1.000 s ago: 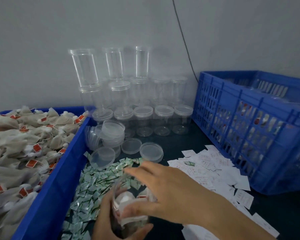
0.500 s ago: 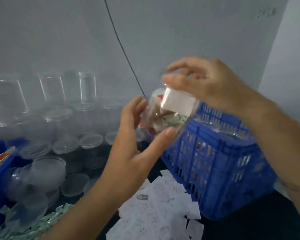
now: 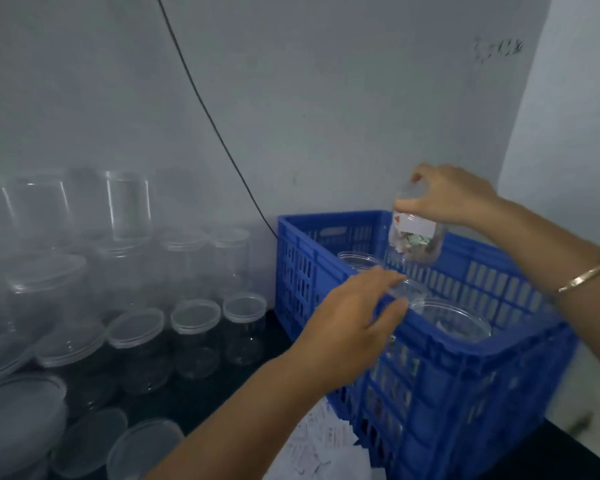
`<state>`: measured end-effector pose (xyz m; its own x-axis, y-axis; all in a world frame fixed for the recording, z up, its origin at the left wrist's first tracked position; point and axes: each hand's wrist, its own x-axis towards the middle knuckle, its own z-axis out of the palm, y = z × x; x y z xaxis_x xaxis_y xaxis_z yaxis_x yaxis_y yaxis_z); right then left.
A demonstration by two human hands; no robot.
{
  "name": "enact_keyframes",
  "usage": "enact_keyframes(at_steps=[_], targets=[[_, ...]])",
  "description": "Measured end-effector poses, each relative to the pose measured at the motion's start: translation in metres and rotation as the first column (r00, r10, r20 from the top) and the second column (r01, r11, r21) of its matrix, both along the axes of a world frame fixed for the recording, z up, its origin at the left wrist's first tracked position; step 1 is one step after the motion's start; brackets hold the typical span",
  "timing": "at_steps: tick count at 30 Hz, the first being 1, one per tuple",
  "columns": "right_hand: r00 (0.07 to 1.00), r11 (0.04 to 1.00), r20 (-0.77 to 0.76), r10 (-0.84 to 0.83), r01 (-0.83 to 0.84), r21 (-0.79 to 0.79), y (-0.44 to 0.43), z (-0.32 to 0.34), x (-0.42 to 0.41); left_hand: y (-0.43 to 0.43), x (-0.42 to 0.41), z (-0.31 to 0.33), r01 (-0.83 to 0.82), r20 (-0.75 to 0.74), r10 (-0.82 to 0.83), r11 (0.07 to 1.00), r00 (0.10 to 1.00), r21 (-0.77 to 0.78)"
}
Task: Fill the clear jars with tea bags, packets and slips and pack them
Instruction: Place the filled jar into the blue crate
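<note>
Blue slotted crate (image 3: 430,368), clear jar (image 3: 414,237) showing white, green and red contents, clear lidded jars (image 3: 194,336), black cable (image 3: 208,112), gold bracelet (image 3: 589,273), grey wall (image 3: 309,98).

Dim, cool, bluish room light, flat and even, with no source in sight. The grey wall (image 3: 326,98) darkens toward the upper left. Stacked empty jars (image 3: 129,206) at left are smeared by motion blur, showing only faint white glints. The blue crate (image 3: 447,375) and the filled jar (image 3: 414,237) in the right hand (image 3: 454,197) look soft. The desk (image 3: 194,393) is nearly black.
</note>
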<state>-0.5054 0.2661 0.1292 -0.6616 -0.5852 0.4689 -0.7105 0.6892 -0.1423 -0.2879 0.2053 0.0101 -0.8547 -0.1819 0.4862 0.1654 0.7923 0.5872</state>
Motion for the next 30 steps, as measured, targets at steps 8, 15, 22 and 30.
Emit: enact_keyframes(at_steps=[8,15,22,30], targets=[[0.935,0.944,0.355,-0.004,-0.113,0.309,0.083,-0.041,-0.029,0.024,-0.012,-0.016,0.094,0.037,-0.087,0.917,0.996,-0.388],[0.845,0.912,0.533,0.042,-0.25,0.324,0.107,-0.063,-0.017,0.031,-0.01,-0.021,0.061,-0.013,-0.07,0.928,0.997,-0.368],[0.877,0.835,0.469,-0.106,-0.178,0.521,0.098,-0.054,-0.015,0.035,0.003,-0.025,0.05,0.023,-0.045,0.952,0.999,-0.301],[0.952,0.942,0.225,0.206,-0.255,0.216,0.062,-0.051,0.004,-0.009,0.071,-0.051,-0.143,0.046,0.154,0.972,0.987,-0.184]])
